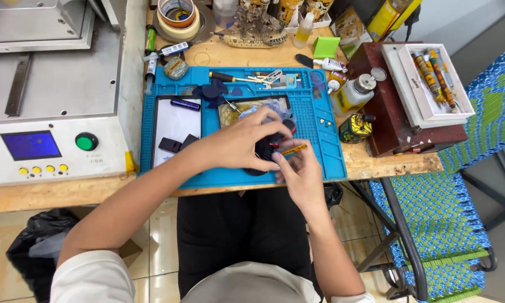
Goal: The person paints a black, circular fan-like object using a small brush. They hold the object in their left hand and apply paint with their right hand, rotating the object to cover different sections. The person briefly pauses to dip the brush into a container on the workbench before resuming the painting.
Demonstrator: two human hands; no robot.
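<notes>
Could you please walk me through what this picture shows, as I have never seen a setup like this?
This is one view from a camera worn on a person's head, looking down at their bare hands over a wooden workbench. A blue work mat lies on it. The left hand grips a small black round device, while the right hand holds a thin yellow tool against it. To the left stands a grey machine with a blue screen and green button. Bottles, tape rolls and a tray of tubes sit behind.

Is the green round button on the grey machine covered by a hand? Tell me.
No. The green button sits uncovered; both the left hand and right hand are over the blue mat.
</notes>
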